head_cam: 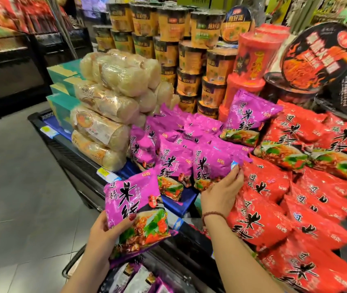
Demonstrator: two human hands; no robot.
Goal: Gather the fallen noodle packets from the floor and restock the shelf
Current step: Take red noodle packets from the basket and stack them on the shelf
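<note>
The left hand is gripping a purple noodle packet upright, with the shelf's purple row lying up and right of it, while the nearer right hand is pinching a shelved purple packet by its corner.

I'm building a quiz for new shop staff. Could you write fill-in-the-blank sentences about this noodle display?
1. The left hand holds a packet coloured ____.
2. The right hand grips a shelved packet; its wrist wears a beaded ____.
3. Right of that packet's pile lie neighbouring packets coloured ____.
Missing words: purple; bracelet; red.
</note>
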